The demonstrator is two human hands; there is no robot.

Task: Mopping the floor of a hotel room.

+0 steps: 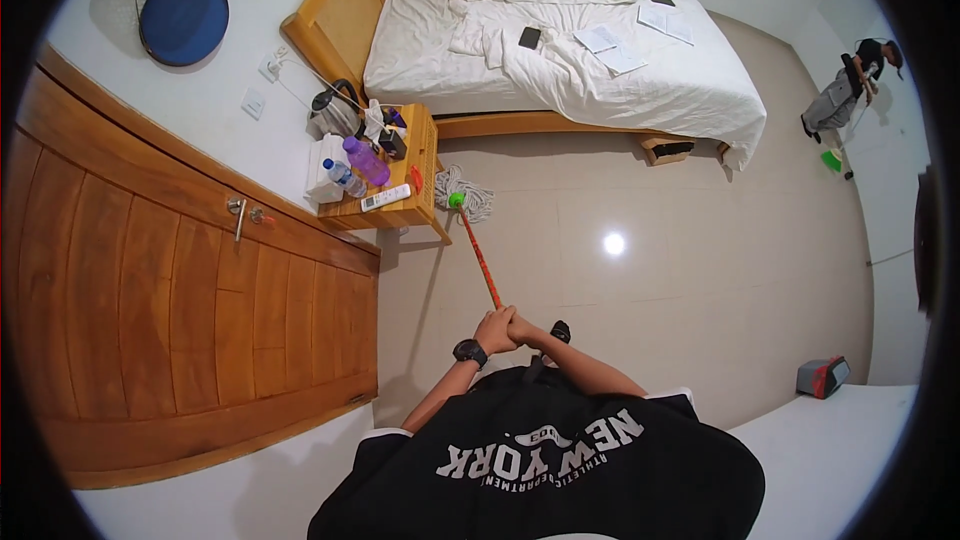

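Observation:
Both my hands are closed around the orange-red handle of a mop [482,258]. My left hand [492,332], with a black watch on its wrist, grips close beside my right hand [521,328] at the near end of the handle. The handle slants away to a green socket and a grey string mop head [474,202]. The strings lie spread on the tiled floor [600,310], against the side of a wooden bedside table [428,155], partly behind its legs.
On the bedside table stand a purple bottle [366,162], a clear water bottle [345,178], a kettle [335,112] and a white remote [385,198]. Beyond is a bed [570,80] with papers. A wooden door [190,290] is at left. Far right, another person [850,90] stands near a green broom head [831,160].

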